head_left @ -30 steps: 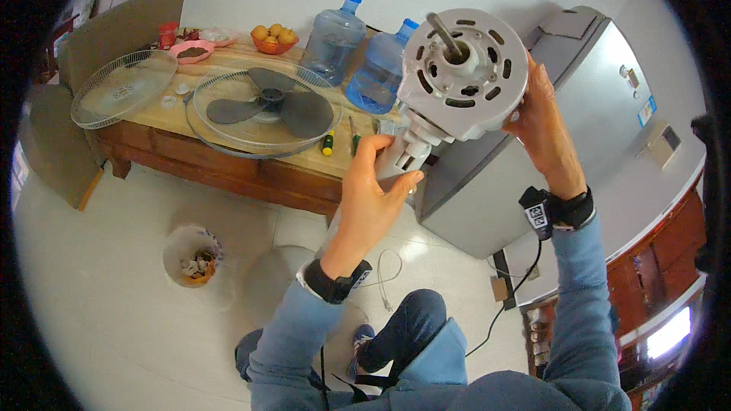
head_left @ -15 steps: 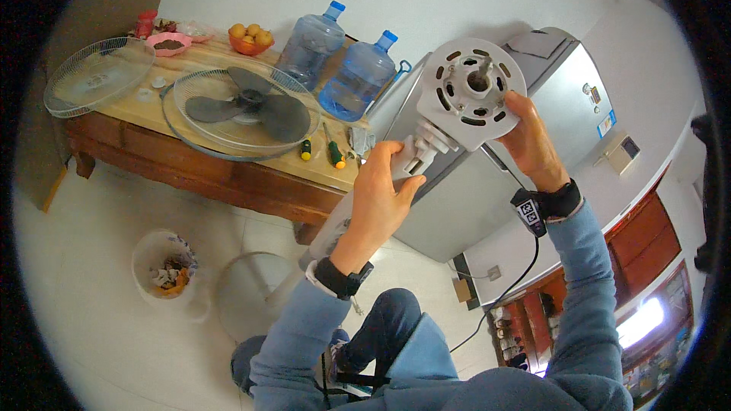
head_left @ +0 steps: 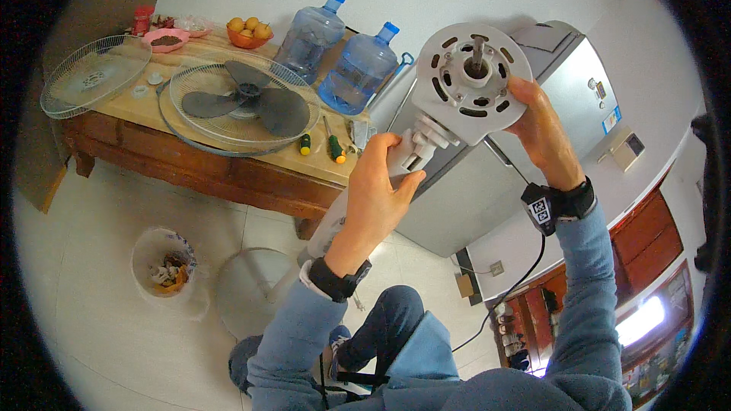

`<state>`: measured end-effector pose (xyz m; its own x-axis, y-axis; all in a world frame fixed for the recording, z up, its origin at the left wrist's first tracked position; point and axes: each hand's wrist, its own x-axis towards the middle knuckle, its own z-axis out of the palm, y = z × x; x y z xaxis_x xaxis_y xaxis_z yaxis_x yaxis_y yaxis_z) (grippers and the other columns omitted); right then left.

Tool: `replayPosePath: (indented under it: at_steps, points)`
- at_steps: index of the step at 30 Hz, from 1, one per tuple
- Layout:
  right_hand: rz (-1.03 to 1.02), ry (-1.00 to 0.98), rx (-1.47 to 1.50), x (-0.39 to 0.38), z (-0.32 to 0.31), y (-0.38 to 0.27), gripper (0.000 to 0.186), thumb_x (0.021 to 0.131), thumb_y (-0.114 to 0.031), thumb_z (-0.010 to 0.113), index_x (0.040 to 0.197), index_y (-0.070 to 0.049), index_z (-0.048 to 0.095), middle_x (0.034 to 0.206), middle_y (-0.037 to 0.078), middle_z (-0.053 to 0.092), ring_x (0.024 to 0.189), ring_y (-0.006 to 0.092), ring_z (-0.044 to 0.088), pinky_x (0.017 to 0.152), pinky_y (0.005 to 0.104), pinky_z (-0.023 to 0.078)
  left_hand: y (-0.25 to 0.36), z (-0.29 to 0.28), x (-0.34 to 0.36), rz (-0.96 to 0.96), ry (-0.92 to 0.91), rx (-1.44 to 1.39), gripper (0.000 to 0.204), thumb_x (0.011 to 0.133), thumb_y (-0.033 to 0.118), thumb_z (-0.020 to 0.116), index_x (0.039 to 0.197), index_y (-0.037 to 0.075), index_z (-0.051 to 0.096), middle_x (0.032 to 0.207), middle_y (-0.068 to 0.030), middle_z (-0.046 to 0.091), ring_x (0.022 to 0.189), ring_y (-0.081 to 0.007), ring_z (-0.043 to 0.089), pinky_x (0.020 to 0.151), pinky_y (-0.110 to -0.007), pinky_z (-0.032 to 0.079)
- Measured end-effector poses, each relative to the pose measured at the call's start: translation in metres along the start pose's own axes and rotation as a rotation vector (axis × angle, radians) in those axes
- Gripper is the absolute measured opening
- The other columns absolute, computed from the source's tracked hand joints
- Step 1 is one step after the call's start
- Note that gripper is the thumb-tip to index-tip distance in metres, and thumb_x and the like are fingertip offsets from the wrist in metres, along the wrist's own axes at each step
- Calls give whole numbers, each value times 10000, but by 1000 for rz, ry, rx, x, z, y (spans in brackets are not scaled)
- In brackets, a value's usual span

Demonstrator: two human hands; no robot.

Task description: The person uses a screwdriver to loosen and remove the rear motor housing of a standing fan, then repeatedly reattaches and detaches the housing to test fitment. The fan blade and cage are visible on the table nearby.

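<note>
The head view comes from the left fisheye camera on the wearer's head, facing forward and steeply down. Nearest are blue-sleeved forearms [head_left: 585,281], entering from the near edge; the bare left hand [head_left: 373,202] and bare right hand [head_left: 544,133] lie beyond. Farther off stand a brown wooden table [head_left: 190,171], left, and a silver-grey refrigerator [head_left: 464,205], right.

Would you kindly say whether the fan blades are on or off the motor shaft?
Off: the motor shaft stands bare, while the grey fan blades lie on the wooden table.
</note>
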<state>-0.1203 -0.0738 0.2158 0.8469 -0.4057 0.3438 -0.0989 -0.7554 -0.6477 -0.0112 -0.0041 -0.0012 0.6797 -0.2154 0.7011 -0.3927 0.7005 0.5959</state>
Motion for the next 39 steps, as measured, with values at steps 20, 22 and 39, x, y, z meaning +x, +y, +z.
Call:
replayPosePath:
  at_steps: [20,22,39]
  points:
    - [-44,161,-11,-4,6,29,790,882,-629,462,1474,-154,244,1448,89,342,1297,233,373,993,433,387,29,-2,20,27,-13,58,608,718,106,801,1194,-19,446,1179,-189,544,1038,-232,575,896,-343,463]
    - [-36,170,14,-2,9,27,804,869,-639,472,1473,-154,256,1445,86,346,1289,229,379,978,411,391,36,-4,27,42,-84,127,638,705,154,820,1202,-37,470,1168,-179,570,1000,-210,588,876,-333,474]
    - [-130,213,-49,4,4,40,997,787,-692,549,1477,-50,226,1390,285,382,1275,365,420,1048,448,315,40,36,42,83,65,296,522,678,262,848,997,-2,531,896,-158,674,791,-285,671,674,-345,514]
